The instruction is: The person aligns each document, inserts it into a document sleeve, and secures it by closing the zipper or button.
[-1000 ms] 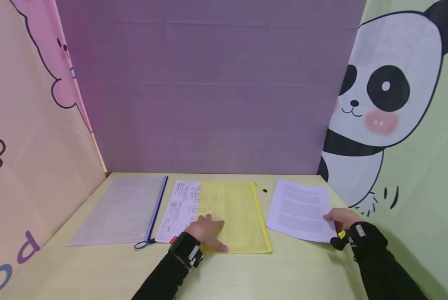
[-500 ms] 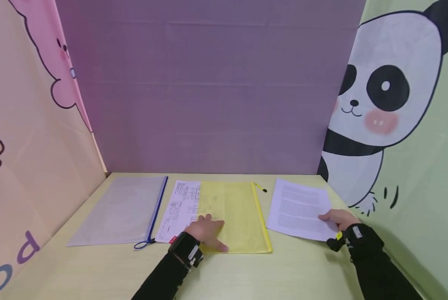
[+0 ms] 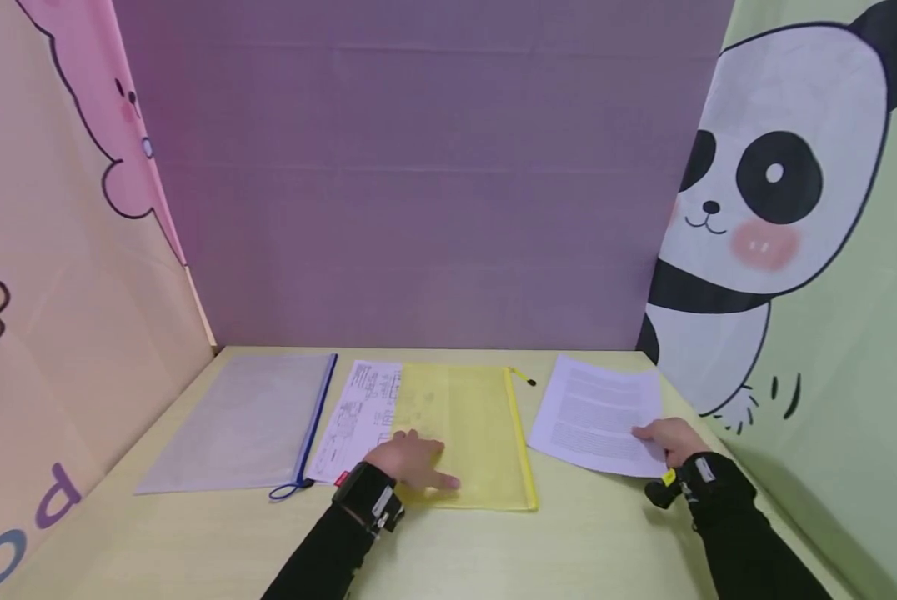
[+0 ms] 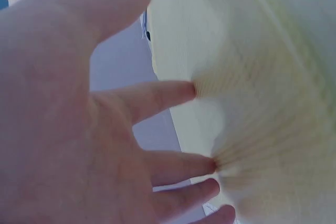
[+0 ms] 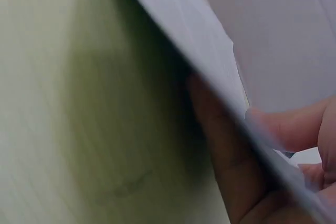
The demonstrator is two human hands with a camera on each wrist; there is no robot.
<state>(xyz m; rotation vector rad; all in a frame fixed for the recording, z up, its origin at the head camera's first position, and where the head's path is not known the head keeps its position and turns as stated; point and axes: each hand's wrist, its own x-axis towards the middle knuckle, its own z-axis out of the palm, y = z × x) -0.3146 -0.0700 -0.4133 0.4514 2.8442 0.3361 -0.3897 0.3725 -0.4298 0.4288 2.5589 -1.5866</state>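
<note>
Paper point(image 3: 594, 412), lower right of frame: probably light, limp, easily creased; best held where the right hand point(image 3: 672, 440) pinches its edge. Yellow pouch point(image 3: 486, 433), lower centre: likely slippery; left hand point(image 3: 406, 461) rests on it, fingers apart.

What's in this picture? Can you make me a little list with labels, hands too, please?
Left hand: touches the yellow folder
Right hand: pinches the printed paper, its held edge lifted
Sheet with diagrams: partly covered by the yellow folder
Whitish folder: flat, with a blue edge
Table: pale
Wall picture: a panda
</note>
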